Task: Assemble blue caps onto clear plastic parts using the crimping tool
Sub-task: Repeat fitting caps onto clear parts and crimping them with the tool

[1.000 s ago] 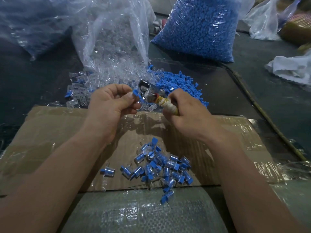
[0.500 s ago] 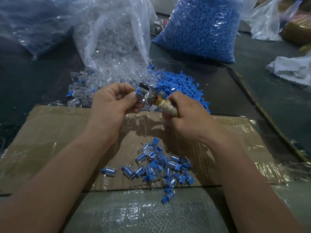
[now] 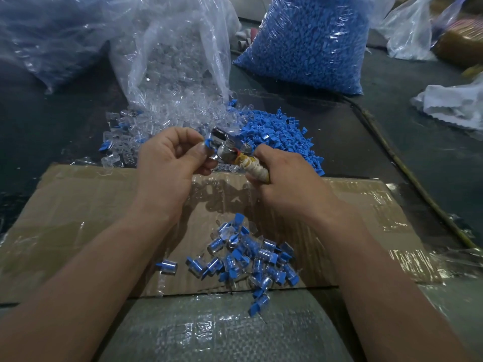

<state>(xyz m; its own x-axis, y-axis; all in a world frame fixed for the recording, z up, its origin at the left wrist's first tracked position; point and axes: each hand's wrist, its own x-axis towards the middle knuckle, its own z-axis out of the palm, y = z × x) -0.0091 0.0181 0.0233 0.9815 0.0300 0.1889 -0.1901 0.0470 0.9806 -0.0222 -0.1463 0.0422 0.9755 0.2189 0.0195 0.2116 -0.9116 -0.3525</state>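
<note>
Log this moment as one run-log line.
left hand: pinches blue cap at tool head | right hand: grips crimping tool handle | finished pieces: piled on cardboard | phase: cap presented to tool

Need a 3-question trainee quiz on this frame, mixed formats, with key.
1. True or false: the right hand holds the crimping tool.
2. The finished pieces lie: A) on the cardboard; B) inside a bag; C) in a metal tray.
3. Fill in: the left hand pinches a ___ cap at the tool's head.
Key: 1 true; 2 A; 3 blue.
</note>
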